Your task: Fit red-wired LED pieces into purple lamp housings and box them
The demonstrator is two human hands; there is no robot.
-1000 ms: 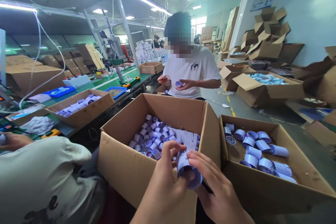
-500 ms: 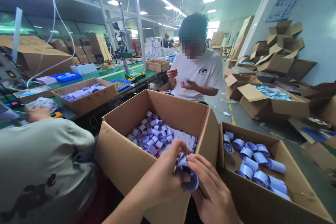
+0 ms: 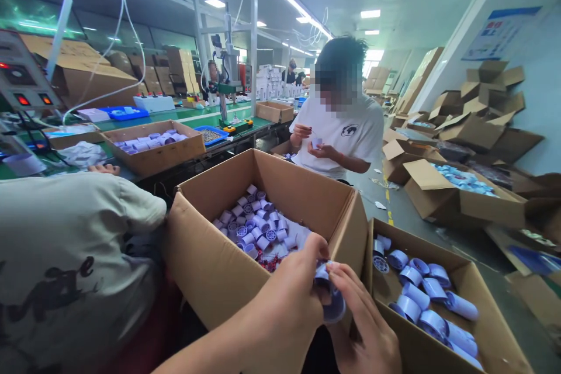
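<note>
A light purple plastic cup-like part [image 3: 335,307] is held between my two hands near the front edge of the large cardboard box. My left hand [image 3: 302,280] has its fingers wrapped round the part, with the thumb inside its opening. My right hand [image 3: 363,321] pinches the part's upper rim from the right, fingertips close to those of my left hand. What lies between the fingertips is too small to make out. Inside the large box [image 3: 210,286] are many small purple cylinders [image 3: 263,242], some red pieces [image 3: 272,262] and a pale sheet.
At the right, a second box [image 3: 495,292] holds larger purple cylinders. A co-worker in grey sits close at the left; another in white [image 3: 357,134] faces me beyond the box. A green workbench with a cardboard tray [image 3: 162,158] runs along the left.
The view has shifted, with my hands and the part slightly farther right and lower in the picture. More red pieces show in the large box. The grey-shirted co-worker's hand is lower.
</note>
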